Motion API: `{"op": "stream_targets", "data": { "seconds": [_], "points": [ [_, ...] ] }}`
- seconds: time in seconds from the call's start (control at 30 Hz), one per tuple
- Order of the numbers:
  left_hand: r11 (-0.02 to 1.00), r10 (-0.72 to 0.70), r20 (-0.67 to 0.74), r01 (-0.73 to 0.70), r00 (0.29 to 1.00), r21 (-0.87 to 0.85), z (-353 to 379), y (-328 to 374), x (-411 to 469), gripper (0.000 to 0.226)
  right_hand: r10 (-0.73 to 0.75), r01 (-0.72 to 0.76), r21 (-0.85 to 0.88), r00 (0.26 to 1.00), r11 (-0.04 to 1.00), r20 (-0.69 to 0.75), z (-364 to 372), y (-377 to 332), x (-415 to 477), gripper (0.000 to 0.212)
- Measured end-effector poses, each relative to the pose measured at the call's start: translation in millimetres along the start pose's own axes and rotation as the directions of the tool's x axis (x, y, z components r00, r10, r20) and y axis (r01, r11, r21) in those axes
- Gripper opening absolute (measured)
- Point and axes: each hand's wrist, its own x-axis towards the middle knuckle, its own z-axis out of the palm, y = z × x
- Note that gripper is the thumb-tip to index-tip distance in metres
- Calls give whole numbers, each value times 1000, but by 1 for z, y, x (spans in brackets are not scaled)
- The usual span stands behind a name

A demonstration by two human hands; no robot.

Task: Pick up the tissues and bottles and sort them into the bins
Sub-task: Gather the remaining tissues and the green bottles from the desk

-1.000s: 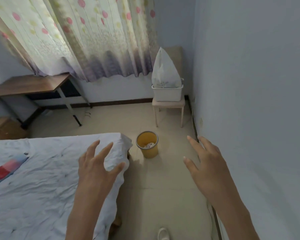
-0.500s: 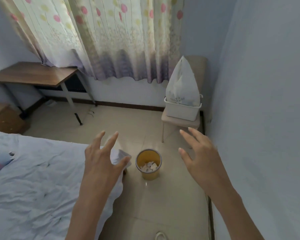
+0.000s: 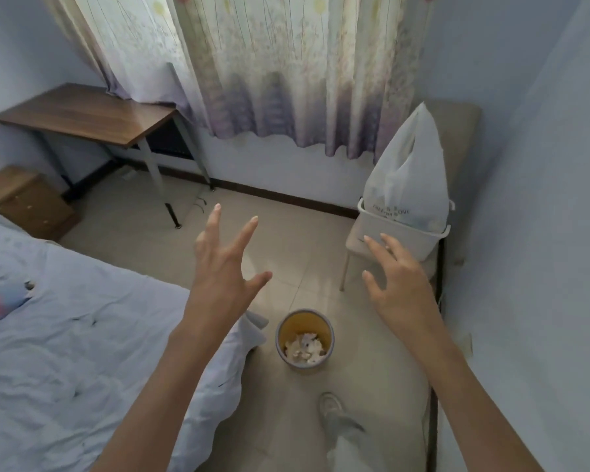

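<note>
Now left hand point(image 3: 223, 277), right hand point(image 3: 402, 291) spread empty fingers; bag point(image 3: 409, 178) print blurred.

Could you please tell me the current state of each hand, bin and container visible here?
left hand: open, fingers spread, holding nothing.
right hand: open, holding nothing.
yellow bin: upright on the floor, crumpled tissues inside.
white basket: on the stool, holding a white bag.
curtain: drawn closed.

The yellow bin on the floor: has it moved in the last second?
No. The yellow bin still stands just right of the bed corner; only the view shifted.
</note>
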Motion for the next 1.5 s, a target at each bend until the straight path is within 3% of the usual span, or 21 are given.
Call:
{"op": "stream_targets", "data": {
  "seconds": [0.23,0.4,0.6,0.83,0.97,1.2,1.33,1.5],
  "points": [
    [999,-33,34,32,999,16,158,-50,78,92,-59,65,-99,996,993,65,132,83,113,73],
    [995,-96,84,95,992,21,345,-130,77,91,-27,64,-173,977,983,210,302,183,135,80],
    [975,-218,315,219,924,33,576,-250,45,94,30,18,-133,936,991,352,532,310,123,74],
    [926,-300,481,373,824,-63,744,-331,-3,96,171,-34,-237,790,971,588,693,394,99,80],
    [897,-344,476,433,809,-89,776,-352,-13,89,210,-108,-208,792,972,573,725,412,95,65],
    [863,-423,464,502,778,-54,766,-349,-5,85,219,-134,-200,835,971,504,719,408,96,75],
    [874,-408,432,481,804,-70,716,-328,15,84,217,-136,-194,843,971,493,672,378,112,76],
    [880,-399,400,467,825,-87,586,-272,45,86,184,-136,-137,872,981,454,554,307,136,79]
  ]
}}
